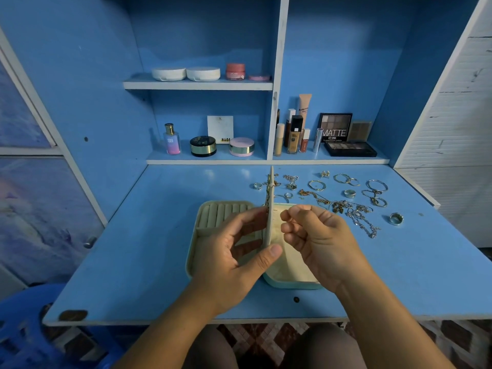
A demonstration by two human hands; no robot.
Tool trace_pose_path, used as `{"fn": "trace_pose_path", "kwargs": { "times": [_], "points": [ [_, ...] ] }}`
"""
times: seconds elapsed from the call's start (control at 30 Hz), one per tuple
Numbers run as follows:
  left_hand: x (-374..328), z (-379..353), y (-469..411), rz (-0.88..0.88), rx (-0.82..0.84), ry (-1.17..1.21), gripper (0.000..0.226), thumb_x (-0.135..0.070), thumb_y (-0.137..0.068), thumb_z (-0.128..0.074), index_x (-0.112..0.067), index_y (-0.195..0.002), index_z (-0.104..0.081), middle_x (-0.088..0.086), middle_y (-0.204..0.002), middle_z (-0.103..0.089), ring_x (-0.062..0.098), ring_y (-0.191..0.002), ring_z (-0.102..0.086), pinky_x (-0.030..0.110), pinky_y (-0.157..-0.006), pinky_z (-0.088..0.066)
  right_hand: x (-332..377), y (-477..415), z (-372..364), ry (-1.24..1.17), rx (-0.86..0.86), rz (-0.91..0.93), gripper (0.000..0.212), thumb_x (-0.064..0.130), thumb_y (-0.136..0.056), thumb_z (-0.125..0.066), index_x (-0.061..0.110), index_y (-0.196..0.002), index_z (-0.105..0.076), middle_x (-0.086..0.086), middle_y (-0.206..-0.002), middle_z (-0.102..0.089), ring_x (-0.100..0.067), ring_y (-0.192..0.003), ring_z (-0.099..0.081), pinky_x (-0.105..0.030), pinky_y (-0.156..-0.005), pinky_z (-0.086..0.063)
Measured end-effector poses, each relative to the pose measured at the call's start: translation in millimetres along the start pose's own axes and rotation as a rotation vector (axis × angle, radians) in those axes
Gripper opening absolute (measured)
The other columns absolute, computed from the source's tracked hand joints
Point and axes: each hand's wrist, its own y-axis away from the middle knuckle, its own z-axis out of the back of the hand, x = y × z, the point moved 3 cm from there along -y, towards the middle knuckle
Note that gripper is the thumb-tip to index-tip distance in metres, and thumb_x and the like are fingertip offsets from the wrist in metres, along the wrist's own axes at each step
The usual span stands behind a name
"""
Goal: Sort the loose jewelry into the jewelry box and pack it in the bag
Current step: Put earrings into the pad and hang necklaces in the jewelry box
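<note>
Lying open on the blue desk, near its front edge: one jewelry box, pale green outside, cream lining inside. Left half: a row of ring rolls at the far end, plain compartments nearer. Right half: one lined tray. A cream centre panel stands upright between the halves, with small gold pieces fixed on its left face.

Left hand: grip closed on the panel, thumb on its right face, fingers on its left. Right hand: fingers curled just beside the panel's right face; whether this grip holds a piece cannot be told.

Loose jewelry: spread on the desk behind and to the right of the box. Four rings counted, among them one thick silver ring lying alone at the right; several hoops and bangles; tangled gold and silver chains.

Readable writing, lower shelf: "MATTE" on one eyeshadow palette; "NUDE" on one white card; "SB" on one perfume bottle. Three palettes in all. Upper shelf: two white round compacts, one pink jar.
</note>
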Motion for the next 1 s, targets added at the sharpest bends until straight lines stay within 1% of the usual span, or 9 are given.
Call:
{"fn": "trace_pose_path", "kwargs": {
  "times": [0.07,0.17,0.2,0.27,0.5,0.6,0.73,0.87,1.0],
  "points": [
    [-1,0,0,-0.002,0.002,0.009,0.051,-0.036,-0.078,-0.074,-0.026,-0.126,-0.058,-0.008,-0.121,-0.068,0.013,-0.116,-0.063,0.032,-0.091,-0.055,2,-1,5,0.182,0.020,0.052,0.018,0.006,-0.092,-0.055,0.006,-0.075,-0.063,-0.001,-0.068,-0.065,-0.008,-0.060,-0.061,-0.016,-0.055,-0.051],
    [-1,0,0,-0.008,-0.005,0.007,0.050,-0.035,-0.077,-0.074,-0.027,-0.125,-0.058,-0.009,-0.121,-0.068,0.011,-0.116,-0.063,0.029,-0.092,-0.054,3,-13,27,1.215,-0.083,0.402,0.007,0.019,-0.084,-0.067,0.019,-0.078,-0.066,0.010,-0.085,-0.060,-0.006,-0.085,-0.053,-0.017,-0.070,-0.045],
    [-1,0,0,-0.008,-0.008,0.007,0.050,-0.035,-0.077,-0.074,-0.027,-0.124,-0.059,-0.009,-0.121,-0.068,0.010,-0.116,-0.063,0.028,-0.092,-0.054,2,-16,32,1.457,-0.109,0.503,0.004,0.023,-0.082,-0.069,0.020,-0.079,-0.068,0.008,-0.094,-0.058,-0.012,-0.094,-0.048,-0.025,-0.076,-0.042],
    [-1,0,0,-0.012,-0.012,0.004,0.050,-0.036,-0.077,-0.074,-0.028,-0.124,-0.058,-0.011,-0.120,-0.068,0.009,-0.116,-0.062,0.026,-0.092,-0.054,-1,-20,38,1.680,-0.112,0.459,0.010,0.030,-0.083,-0.067,0.020,-0.084,-0.071,0.003,-0.109,-0.056,-0.022,-0.106,-0.042,-0.034,-0.084,-0.034],
    [-1,-1,0,-0.008,-0.010,-0.005,0.051,-0.037,-0.077,-0.074,-0.027,-0.124,-0.058,-0.010,-0.121,-0.068,0.010,-0.116,-0.062,0.033,-0.093,-0.054,9,-17,36,1.831,0.014,0.251,0.018,0.038,-0.090,-0.058,0.035,-0.101,-0.071,0.013,-0.128,-0.041,-0.016,-0.124,-0.027,-0.035,-0.101,-0.024],
    [-1,0,0,-0.007,-0.012,-0.005,0.051,-0.037,-0.077,-0.074,-0.027,-0.124,-0.058,-0.009,-0.121,-0.068,0.012,-0.116,-0.062,0.036,-0.094,-0.054,7,-17,39,1.750,0.008,0.272,0.013,0.030,-0.087,-0.065,0.030,-0.096,-0.074,0.008,-0.122,-0.047,-0.020,-0.120,-0.032,-0.037,-0.099,-0.028],
    [0,0,0,-0.004,-0.014,-0.003,0.052,-0.037,-0.077,-0.074,-0.026,-0.125,-0.058,-0.008,-0.121,-0.068,0.013,-0.117,-0.062,0.037,-0.094,-0.054,11,-17,49,1.580,-0.075,0.400,0.007,0.015,-0.083,-0.071,0.019,-0.086,-0.075,0.004,-0.101,-0.051,-0.026,-0.106,-0.043,-0.047,-0.092,-0.040],
    [1,0,0,-0.002,-0.015,-0.011,0.052,-0.038,-0.077,-0.075,-0.027,-0.125,-0.059,-0.008,-0.121,-0.067,0.013,-0.117,-0.062,0.041,-0.095,-0.054,19,-19,55,1.630,-0.089,0.388,0.012,0.021,-0.087,-0.066,0.022,-0.096,-0.073,0.007,-0.103,-0.046,-0.022,-0.110,-0.040,-0.037,-0.097,-0.035],
    [1,0,0,-0.013,-0.028,-0.031,0.052,-0.039,-0.077,-0.075,-0.028,-0.125,-0.059,-0.009,-0.121,-0.067,0.013,-0.118,-0.062,0.042,-0.095,-0.053,15,-20,51,1.676,0.043,0.366,0.012,0.024,-0.086,-0.066,0.022,-0.096,-0.073,0.006,-0.101,-0.045,-0.022,-0.107,-0.041,-0.039,-0.095,-0.037]
  ]
}}
